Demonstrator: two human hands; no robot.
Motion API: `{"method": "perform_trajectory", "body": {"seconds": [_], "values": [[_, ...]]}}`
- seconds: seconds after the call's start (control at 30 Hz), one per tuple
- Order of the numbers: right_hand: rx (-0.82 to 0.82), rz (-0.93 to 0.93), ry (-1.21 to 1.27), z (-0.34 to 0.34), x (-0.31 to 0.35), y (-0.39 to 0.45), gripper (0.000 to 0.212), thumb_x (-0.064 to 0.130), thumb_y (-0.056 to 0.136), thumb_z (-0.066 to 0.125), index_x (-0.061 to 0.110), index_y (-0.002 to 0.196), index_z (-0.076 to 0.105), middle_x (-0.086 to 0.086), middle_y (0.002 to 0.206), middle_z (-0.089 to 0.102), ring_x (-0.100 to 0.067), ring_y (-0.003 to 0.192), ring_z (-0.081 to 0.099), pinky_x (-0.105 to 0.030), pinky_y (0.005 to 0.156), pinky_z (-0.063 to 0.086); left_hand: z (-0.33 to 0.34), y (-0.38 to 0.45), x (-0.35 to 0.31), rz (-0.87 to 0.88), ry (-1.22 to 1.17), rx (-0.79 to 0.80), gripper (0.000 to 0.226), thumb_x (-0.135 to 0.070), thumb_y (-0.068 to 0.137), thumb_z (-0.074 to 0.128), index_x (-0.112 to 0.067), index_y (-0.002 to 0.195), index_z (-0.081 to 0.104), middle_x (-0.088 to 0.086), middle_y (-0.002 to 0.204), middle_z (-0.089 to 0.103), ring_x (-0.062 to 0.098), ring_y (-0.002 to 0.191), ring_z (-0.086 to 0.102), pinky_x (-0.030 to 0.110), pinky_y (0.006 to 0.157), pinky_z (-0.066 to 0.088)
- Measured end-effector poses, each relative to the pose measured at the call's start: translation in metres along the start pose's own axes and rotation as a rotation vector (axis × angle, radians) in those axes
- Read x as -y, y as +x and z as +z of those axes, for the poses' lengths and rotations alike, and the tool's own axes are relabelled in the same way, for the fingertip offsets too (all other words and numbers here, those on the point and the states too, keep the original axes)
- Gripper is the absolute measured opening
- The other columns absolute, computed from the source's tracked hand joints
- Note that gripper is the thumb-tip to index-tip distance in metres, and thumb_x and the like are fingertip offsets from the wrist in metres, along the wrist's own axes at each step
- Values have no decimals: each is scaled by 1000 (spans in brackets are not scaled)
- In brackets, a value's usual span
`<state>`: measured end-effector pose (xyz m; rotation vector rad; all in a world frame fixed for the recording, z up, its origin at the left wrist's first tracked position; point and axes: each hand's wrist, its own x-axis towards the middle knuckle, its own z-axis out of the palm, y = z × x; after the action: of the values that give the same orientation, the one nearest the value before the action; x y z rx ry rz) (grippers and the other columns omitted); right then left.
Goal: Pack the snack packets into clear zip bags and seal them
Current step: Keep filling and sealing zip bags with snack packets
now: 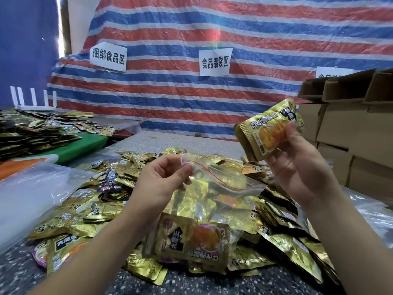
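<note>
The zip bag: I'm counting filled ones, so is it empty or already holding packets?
Holding packets: the zip bag, pinched by the left hand, has a gold packet at its bottom.

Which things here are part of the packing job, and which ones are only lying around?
Part of the job:
left hand pinching the clear zip bag
right hand holding gold snack packets
packet pile on the table

Only lying around:
cardboard boxes
paper signs
striped tarp
green board

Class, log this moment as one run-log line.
left hand: pinches clear zip bag mouth | right hand: holds gold snack packets raised | bag: unsealed, packet inside
</note>
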<state>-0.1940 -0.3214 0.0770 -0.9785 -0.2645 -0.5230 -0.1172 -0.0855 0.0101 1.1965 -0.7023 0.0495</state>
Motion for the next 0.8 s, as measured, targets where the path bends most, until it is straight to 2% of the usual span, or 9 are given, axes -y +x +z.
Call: {"method": "perform_trajectory", "body": {"seconds": [0.1,0.2,0.27,0.33,0.4,0.5,0.6,0.7,0.8], "values": [[74,-32,-61,6,-3,-8,44,33,88,58,4,121,56,-10,106,74,-23,102,72,-30,79,59,1,0,1,-5,-6,-10,20,-40,63,77,-30,80,76,-1,73,70,10,65,62,20,59,51],[102,-115,-177,8,-13,-17,29,27,90,57,9,111,63,-7,105,75,-25,101,72,-34,81,59,1,1,3,-10,-1,-16,17,-36,65,77,-29,81,76,-2,73,70,10,66,62,20,59,52],[83,-165,-285,8,-20,-25,28,29,87,61,11,108,64,-7,105,76,-27,103,72,-36,84,59,0,1,3,-13,-4,-22,16,-34,66,77,-28,81,76,-1,73,70,10,66,63,21,59,52],[51,-211,-457,8,-25,-31,31,35,83,65,15,106,66,-5,104,76,-25,101,73,-31,82,59,0,1,3,-11,0,-21,17,-36,65,77,-29,81,76,-1,73,69,10,66,62,21,59,52],[46,-232,-566,7,-29,-34,26,31,82,63,17,104,66,-1,101,77,-20,96,74,-25,79,58,0,1,3,-8,0,-18,16,-36,65,77,-29,80,75,-2,72,69,10,65,62,21,59,52],[98,-213,-635,2,-32,-36,25,30,82,62,18,104,66,3,100,77,-16,97,73,-27,84,58,-1,1,2,-10,6,-24,12,-33,69,75,-27,79,75,-1,73,70,10,65,62,20,58,51],[177,-207,-641,-2,-30,-39,30,34,86,66,16,110,67,-3,107,75,-22,104,71,-34,91,57,0,1,2,-8,10,-31,12,-30,72,73,-24,82,76,-1,74,71,10,64,62,20,58,50],[242,-196,-622,-1,-27,-42,31,41,81,67,23,106,72,-3,106,75,-21,102,71,-30,85,58,1,0,1,-2,28,-37,21,-29,73,72,-17,90,73,0,74,71,10,64,61,21,58,50],[310,-190,-773,1,-27,-45,22,29,88,63,22,108,67,4,105,75,-13,96,73,-21,76,58,1,0,0,9,46,-37,23,-29,76,70,-13,91,71,1,74,71,11,64,61,21,58,50]]}}
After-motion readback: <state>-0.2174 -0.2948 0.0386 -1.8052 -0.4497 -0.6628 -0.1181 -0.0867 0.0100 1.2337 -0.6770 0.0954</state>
